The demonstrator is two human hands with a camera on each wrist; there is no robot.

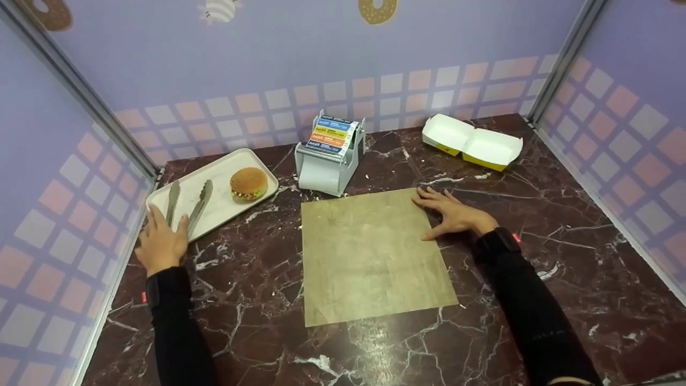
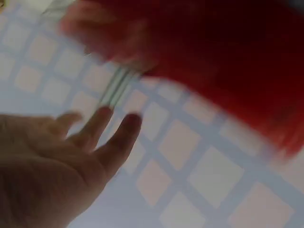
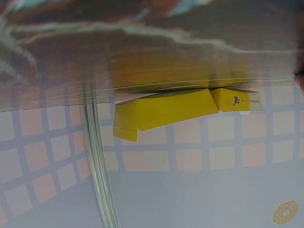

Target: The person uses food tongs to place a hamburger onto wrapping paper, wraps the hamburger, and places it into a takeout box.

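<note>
My left hand is at the near left corner of a white tray, with thumb and fingers spread about the handle end of a pair of metal tongs. In the left wrist view that hand has loosely extended fingers and nothing between them. A hamburger sits on the tray's right part, and the tongs lie spread to its left. My right hand rests at the upper right edge of a square brown paper sheet, fingertips at its corner and thumb on its side edge.
Behind the paper stands a dispenser with colourful labels. An opened yellow-and-white burger box lies at the back right; its yellow outside shows in the right wrist view. Tiled-pattern walls enclose the dark red marbled table.
</note>
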